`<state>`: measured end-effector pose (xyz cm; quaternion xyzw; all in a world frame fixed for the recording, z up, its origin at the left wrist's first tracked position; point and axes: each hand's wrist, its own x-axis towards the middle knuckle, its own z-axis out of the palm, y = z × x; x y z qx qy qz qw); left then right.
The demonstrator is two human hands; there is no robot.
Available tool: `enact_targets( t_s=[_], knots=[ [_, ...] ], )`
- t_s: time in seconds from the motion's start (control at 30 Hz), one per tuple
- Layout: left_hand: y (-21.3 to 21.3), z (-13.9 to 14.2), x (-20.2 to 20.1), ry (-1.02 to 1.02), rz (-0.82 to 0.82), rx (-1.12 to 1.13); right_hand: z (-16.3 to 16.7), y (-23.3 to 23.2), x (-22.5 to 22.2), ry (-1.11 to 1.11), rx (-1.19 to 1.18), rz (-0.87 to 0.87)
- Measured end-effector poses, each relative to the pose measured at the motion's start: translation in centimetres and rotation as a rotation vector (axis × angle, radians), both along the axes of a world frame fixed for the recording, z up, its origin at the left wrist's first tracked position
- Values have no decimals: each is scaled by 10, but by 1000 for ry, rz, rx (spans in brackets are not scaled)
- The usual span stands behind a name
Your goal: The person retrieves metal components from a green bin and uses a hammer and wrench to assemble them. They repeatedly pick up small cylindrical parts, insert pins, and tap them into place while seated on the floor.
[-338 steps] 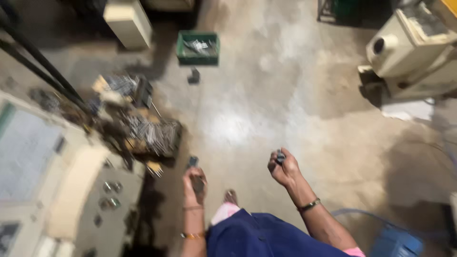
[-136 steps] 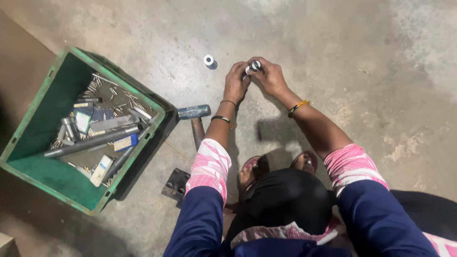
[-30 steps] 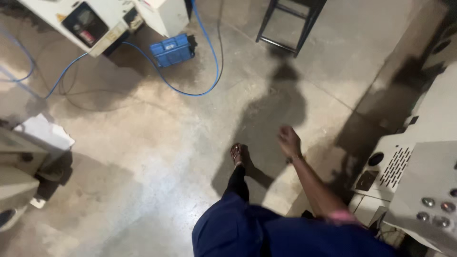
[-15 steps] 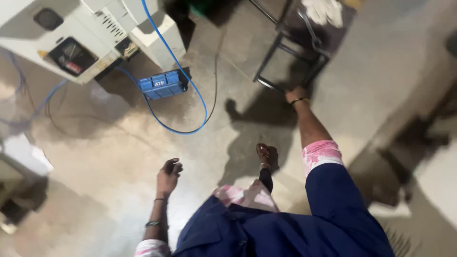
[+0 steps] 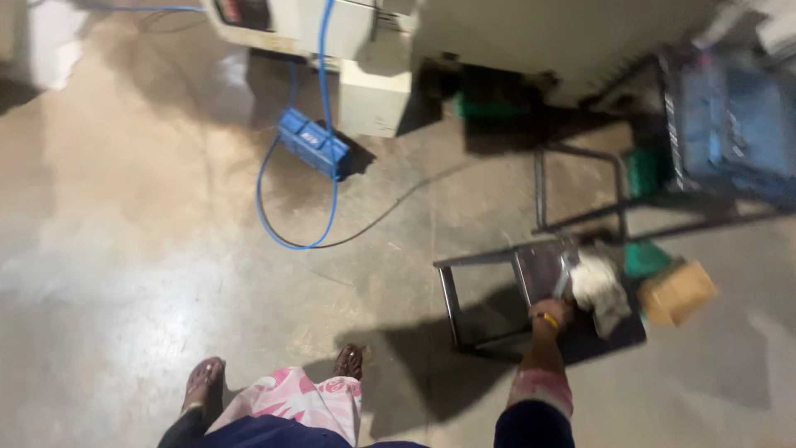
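— Metal frame, is that what the right hand [image 5: 554, 314] is at?

— Yes. It reaches out to a dark metal stand [image 5: 531, 282], at the top plate of the stand, just beside a crumpled white cloth [image 5: 599, 286] that lies on the plate's far corner. The fingers are hidden against the plate and the cloth, so I cannot tell whether they are clenched on anything or only touching.

— And the left hand?

— Out of sight. Only the right arm shows, with a yellow bangle [image 5: 547, 318] at the wrist and a pink patterned sleeve [image 5: 541, 388] above it.

— What lies around the stand?

— A tan cardboard box [image 5: 677, 291] sits just beside the cloth, with a green piece [image 5: 645, 259] between them, blurred. Behind the stand stands a larger black rack [image 5: 663, 166] holding a blue crate [image 5: 734, 124].

— And on the floor?

— The concrete floor [image 5: 149, 274] is bare and shiny near the left edge. A blue box [image 5: 313, 144] rests against a beige machine [image 5: 365, 75], and a blue cable [image 5: 286, 224] loops from it across the floor. Two sandalled feet [image 5: 203, 383] show at the bottom edge, well apart from the stand.
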<state>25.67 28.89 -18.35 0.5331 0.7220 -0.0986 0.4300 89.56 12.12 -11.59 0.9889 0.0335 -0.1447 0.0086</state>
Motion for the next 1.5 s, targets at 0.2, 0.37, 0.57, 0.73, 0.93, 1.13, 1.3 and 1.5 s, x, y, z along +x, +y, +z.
enact_targets(
  t_s=[0.2,0.37,0.57,0.73,0.93,1.13,1.3,1.5],
  knots=[
    [-2,88,-127,208,296,-11,-15,3,40,-49,-28,24],
    [-31,80,-167,254,351,-131,4,7,61,-154,-71,69],
    [-62,85,-207,159,415,-115,0,81,-64,-436,43,154],
    [-114,69,-254,40,639,-37,6,147,-274,-50,349,444],
    [-150,64,-368,-196,999,45,14,216,-670,1207,441,707],
    [-120,90,-483,-754,1491,152,30,203,-957,1717,49,1188],
    [-94,60,-557,-1268,1687,448,11,183,-1086,1919,-322,1063],
    [-59,-11,-686,-1109,2043,499,-52,246,-1213,1570,-268,961]
  ],
)
